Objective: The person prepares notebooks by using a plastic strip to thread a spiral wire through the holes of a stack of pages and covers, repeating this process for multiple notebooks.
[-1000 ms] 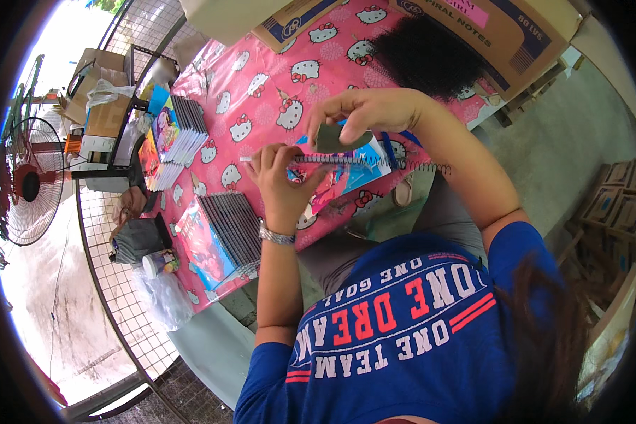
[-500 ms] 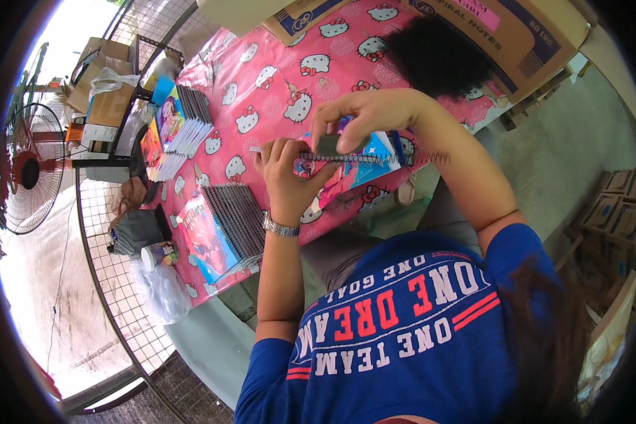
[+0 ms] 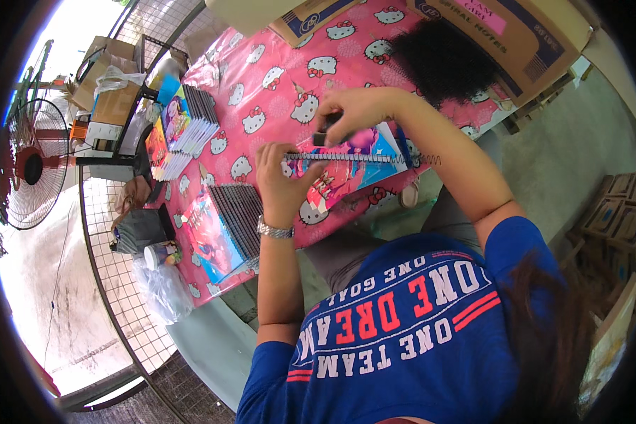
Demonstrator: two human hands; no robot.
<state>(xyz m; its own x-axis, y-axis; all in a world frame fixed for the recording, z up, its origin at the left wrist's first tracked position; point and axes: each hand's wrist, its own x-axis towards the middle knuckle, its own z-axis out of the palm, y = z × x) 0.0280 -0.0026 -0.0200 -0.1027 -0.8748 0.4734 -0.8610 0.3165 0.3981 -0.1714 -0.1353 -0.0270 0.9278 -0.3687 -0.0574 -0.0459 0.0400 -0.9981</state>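
Observation:
A colourful notebook (image 3: 336, 181) lies tilted over the pink table, with a dark spiral coil (image 3: 374, 158) threaded along its upper edge. The coil's loose end sticks out past the notebook's right side, under my right forearm. My left hand (image 3: 279, 173) grips the notebook at its left end, fingers on the coiled edge and thumb below. Just above the coil, my right hand (image 3: 360, 112) is closed around a small dark block-shaped thing (image 3: 320, 138); its kind cannot be made out. A blue strip-like thing (image 3: 403, 145) is partly visible beside the notebook's right edge.
Spiral-bound notebooks are stacked at the near left (image 3: 237, 219) and farther back (image 3: 191, 127). A heap of black coils (image 3: 442, 60) lies at the far right before a cardboard box (image 3: 523, 42). Left of the table stand a fan (image 3: 35, 162), a plastic bag (image 3: 159, 290) and a jar (image 3: 155, 256).
My right hand has lifted the dark block slightly up and left, off the coil. More of the notebook's coiled edge shows now. My left hand still grips the left end.

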